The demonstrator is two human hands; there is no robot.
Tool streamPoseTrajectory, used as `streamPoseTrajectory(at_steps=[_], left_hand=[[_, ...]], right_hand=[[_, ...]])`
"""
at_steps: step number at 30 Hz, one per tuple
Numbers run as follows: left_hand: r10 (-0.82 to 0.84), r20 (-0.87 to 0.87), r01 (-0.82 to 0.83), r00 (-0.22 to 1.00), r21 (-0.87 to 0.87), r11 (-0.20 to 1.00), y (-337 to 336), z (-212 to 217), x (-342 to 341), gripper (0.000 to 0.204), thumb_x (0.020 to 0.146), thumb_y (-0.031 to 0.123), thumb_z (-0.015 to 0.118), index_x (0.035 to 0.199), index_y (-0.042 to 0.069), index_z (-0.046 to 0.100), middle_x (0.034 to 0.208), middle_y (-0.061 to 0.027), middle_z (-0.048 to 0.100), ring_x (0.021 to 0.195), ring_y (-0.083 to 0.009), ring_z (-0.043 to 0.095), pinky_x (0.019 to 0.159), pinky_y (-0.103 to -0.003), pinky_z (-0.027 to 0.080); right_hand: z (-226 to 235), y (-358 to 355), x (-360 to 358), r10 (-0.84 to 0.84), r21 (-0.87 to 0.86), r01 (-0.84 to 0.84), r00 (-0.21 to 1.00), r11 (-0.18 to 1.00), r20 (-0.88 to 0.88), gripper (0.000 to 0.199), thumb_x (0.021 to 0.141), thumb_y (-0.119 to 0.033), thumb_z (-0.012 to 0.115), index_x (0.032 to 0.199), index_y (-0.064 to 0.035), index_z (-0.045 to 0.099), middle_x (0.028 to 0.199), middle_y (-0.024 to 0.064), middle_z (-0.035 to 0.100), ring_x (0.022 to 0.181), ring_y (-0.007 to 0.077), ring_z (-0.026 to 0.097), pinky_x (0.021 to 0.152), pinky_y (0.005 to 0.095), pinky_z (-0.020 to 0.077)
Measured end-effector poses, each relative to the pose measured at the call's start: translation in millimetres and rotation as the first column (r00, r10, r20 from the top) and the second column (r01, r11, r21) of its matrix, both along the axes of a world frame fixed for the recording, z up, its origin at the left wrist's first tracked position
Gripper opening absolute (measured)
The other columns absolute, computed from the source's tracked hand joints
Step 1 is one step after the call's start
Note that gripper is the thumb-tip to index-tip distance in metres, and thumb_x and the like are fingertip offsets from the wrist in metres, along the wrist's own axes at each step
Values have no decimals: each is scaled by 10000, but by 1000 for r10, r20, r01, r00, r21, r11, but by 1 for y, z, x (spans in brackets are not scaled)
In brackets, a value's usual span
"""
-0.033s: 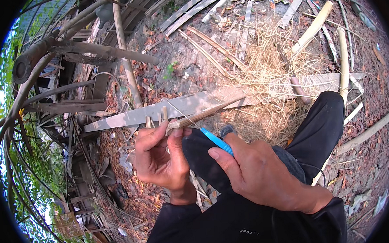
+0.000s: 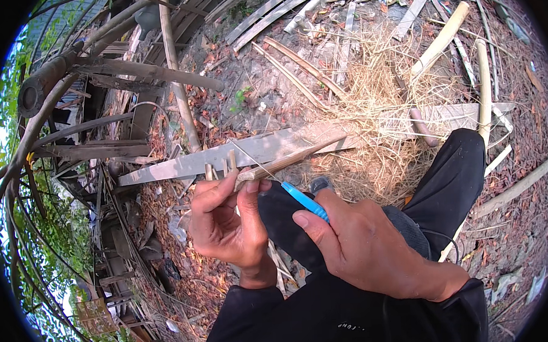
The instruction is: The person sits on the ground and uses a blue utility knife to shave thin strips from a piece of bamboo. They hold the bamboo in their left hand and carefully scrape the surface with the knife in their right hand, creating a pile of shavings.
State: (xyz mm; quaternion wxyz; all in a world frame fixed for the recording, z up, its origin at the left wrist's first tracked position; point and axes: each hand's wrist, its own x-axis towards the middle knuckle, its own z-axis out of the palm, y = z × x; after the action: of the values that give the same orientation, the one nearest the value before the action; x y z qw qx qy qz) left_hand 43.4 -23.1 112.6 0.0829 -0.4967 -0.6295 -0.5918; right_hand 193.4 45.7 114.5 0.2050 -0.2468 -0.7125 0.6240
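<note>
My left hand (image 2: pixel 230 226) is closed, pinching the near end of a slim wooden stick (image 2: pixel 301 158) between thumb and fingers. The stick slants away to the right above a long grey plank (image 2: pixel 202 165). Wrapped in my right hand (image 2: pixel 377 246) is a tool with a bright blue handle (image 2: pixel 305 201) and a long thin metal shaft. That shaft crosses the stick close to my left fingertips and points up and left. Whether it is a screwdriver, an awl or a file cannot be told. A few short wooden pegs (image 2: pixel 232 159) show just beyond my left hand.
Pale wood shavings (image 2: pixel 376 104) are heaped over the plank's right part. Poles (image 2: pixel 440 38) and loose slats (image 2: pixel 294 77) lie on the leafy ground. Stacked timber (image 2: pixel 116 111) stands at left, with green foliage beyond. My dark-clothed knee (image 2: pixel 453 168) is bent at right.
The blue-handled tool has shifted very slightly to the left across the stick. Everything else looks the same.
</note>
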Motion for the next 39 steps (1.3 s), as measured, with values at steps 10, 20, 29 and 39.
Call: streamPoseTrajectory(at_steps=[10, 20, 29, 39], left_hand=[[-25, 23, 24, 999, 24, 999, 6, -12, 1, 206, 801, -167, 597, 979, -81, 538, 866, -151, 555, 691, -219, 656, 642, -279, 565], [-110, -57, 109, 992, -16, 994, 4, -12, 12, 179, 805, -155, 600, 956, -76, 546, 840, -167, 570, 698, -231, 659, 606, -295, 583], [-126, -65, 124, 990, -36, 992, 0, -15, 27, 163, 822, -122, 608, 960, -82, 532, 858, -182, 567, 696, -246, 656, 610, -320, 592], [-97, -69, 98, 993, 10, 995, 3, -33, 12, 162, 842, -73, 614, 978, -69, 525, 874, -163, 553, 742, -224, 645, 585, -321, 613]], right_hand=[[-57, 15, 17, -169, 217, 118, 958, 969, 231, 367, 946, -250, 524, 742, 55, 531, 543, 256, 539, 500, 443, 546, 487, 511, 428], [-44, 14, 25, -51, 181, 35, 995, 983, 87, 375, 951, -276, 515, 797, 62, 564, 532, 244, 541, 501, 437, 554, 482, 491, 447], [-44, 8, 43, -157, 395, 103, 982, 913, 108, 348, 930, -258, 554, 720, 20, 550, 541, 218, 553, 511, 388, 583, 485, 468, 459], [-92, 17, 34, -234, 134, 232, 972, 964, 2, 262, 945, -214, 550, 825, 20, 550, 522, 220, 494, 478, 414, 510, 463, 483, 363]])
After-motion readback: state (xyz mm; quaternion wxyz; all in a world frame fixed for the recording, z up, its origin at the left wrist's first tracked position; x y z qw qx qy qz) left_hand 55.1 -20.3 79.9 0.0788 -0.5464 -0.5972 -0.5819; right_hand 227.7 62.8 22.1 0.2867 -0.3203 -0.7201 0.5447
